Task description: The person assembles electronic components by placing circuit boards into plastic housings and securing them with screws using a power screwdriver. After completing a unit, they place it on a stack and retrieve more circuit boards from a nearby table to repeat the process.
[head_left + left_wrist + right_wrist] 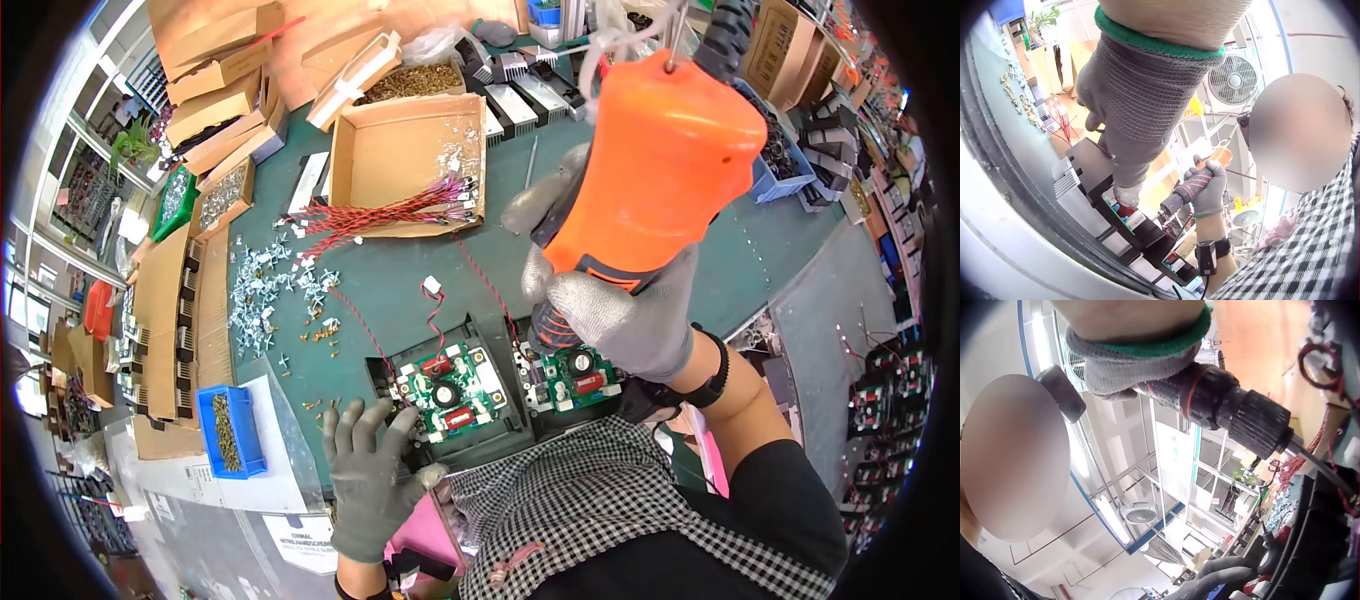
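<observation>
My gloved right hand [635, 315] [1138, 372] grips an orange and black power screwdriver [660, 150] [1200, 394], held over the right black housing with a green circuit board [570, 382]. In the right wrist view its bit [1322, 467] points down at the housing's parts; the tip's contact is hard to tell. A second housing [505, 425] with a green board [450, 395] lies to the left. At that housing's left edge is my gloved left hand [375, 475] [1138, 103], fingers spread and slightly bent, thumb by the near edge. Red-black wires [365, 325] rise from the boards.
Beyond the housings, a cardboard box [400, 140] holds red-black wires. Loose silver parts [260, 300] and brass screws [320, 330] lie on the green mat at left. A blue tray [240, 440] of screws stands front left. Heatsinks [525, 100] line the back.
</observation>
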Action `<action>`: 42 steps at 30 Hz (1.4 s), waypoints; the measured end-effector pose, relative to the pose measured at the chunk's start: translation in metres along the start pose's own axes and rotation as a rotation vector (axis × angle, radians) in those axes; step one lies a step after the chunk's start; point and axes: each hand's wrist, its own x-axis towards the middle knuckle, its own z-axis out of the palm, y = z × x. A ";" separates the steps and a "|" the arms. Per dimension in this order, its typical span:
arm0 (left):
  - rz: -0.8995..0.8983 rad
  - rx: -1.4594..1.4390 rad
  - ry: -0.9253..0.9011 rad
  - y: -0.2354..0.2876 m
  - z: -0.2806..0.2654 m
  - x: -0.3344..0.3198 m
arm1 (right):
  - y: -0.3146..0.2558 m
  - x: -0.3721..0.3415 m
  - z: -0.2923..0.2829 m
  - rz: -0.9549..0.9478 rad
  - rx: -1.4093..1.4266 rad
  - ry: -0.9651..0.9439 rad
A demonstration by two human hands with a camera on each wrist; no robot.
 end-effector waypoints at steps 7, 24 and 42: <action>0.004 -0.033 0.020 -0.004 0.004 0.001 | 0.002 -0.001 0.008 0.062 -0.006 -0.008; 0.057 0.000 0.066 -0.007 0.023 -0.001 | -0.003 -0.010 0.010 0.071 -0.153 -0.046; 0.161 0.005 0.022 -0.013 0.008 0.004 | -0.008 0.018 0.071 0.303 -0.034 0.078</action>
